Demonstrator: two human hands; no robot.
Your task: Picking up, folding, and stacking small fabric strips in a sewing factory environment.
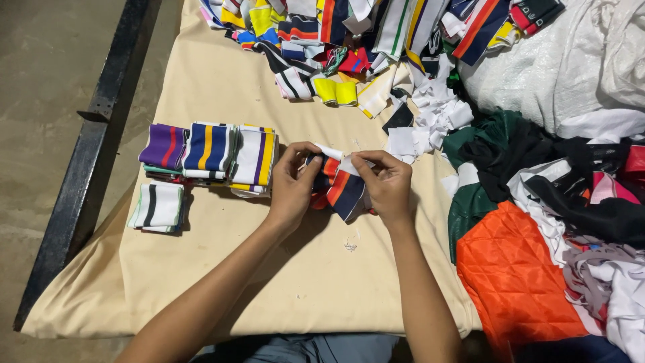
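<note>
Forearms reached out from the near edge over the cloth-covered surface (222, 269). Right of it, an orange quilted fabric (510, 269) lay heaped. Left of the hands sat the folded striped stacks (215, 151). Both the left hand (292, 188) and the right hand (386, 185) pinched a navy-orange striped piece (342, 191) at mid-surface. That loose pinch might let it slip and unfold.

Surface: table (222, 282) covered in beige cloth.
Left: folded striped bands (208, 151) in neat stacks.
Far edge: loose striped pieces (349, 33).
Right: orange quilted fabric (514, 275), white scraps (430, 114).
</note>
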